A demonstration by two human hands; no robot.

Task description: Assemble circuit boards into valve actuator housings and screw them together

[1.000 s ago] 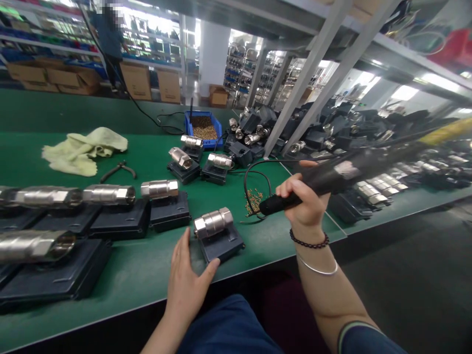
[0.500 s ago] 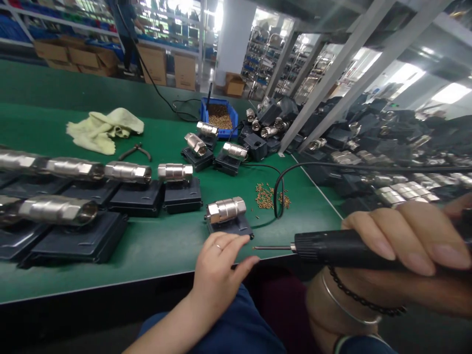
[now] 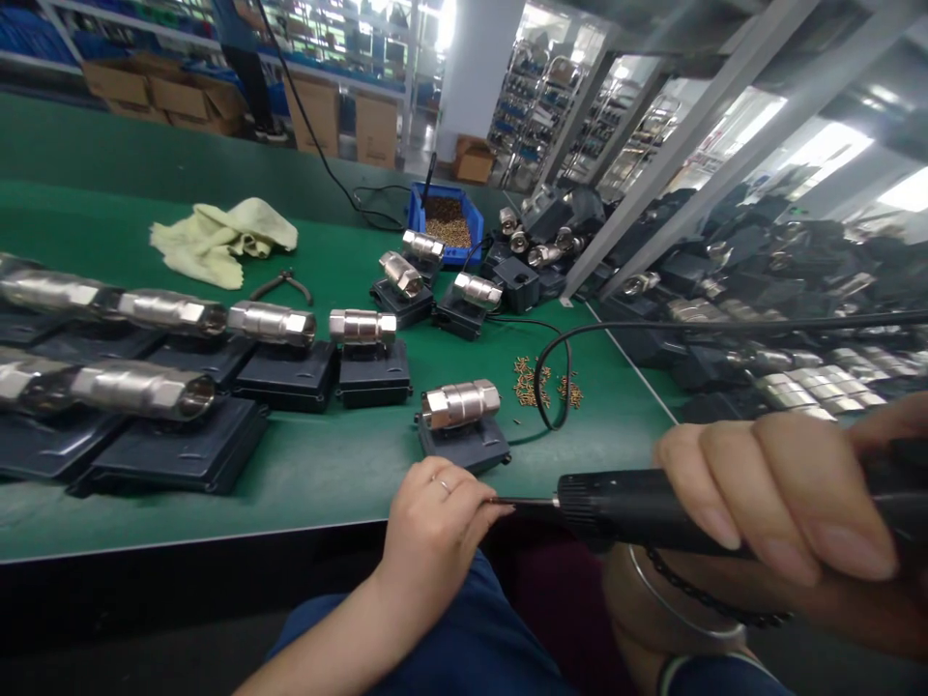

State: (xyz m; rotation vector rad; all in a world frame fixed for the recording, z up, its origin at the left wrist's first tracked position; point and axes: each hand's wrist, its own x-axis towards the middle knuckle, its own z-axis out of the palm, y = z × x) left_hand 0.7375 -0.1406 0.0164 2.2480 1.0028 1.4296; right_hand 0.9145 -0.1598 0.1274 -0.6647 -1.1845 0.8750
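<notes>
My right hand [image 3: 783, 498] is wrapped round a black electric screwdriver [image 3: 616, 505] held level at the table's front edge, its thin bit pointing left. My left hand [image 3: 435, 517] is pinched at the tip of that bit; what its fingers hold, if anything, is too small to see. Just beyond my left hand stands a black box with a silver metal fitting [image 3: 462, 421] on top. A small heap of brass screws [image 3: 540, 380] lies to its right on the green table [image 3: 326, 464].
Rows of the same black boxes with silver fittings [image 3: 181, 387] fill the left side, with more at the middle and right. A yellow cloth [image 3: 217, 242], pliers [image 3: 282, 285] and a blue bin of screws [image 3: 446, 220] lie farther back. The screwdriver's black cable [image 3: 558, 367] loops over the table.
My right hand swung the screwdriver down from above the table to the front edge, pointing left. My left hand left the box's side and closed on the bit tip.
</notes>
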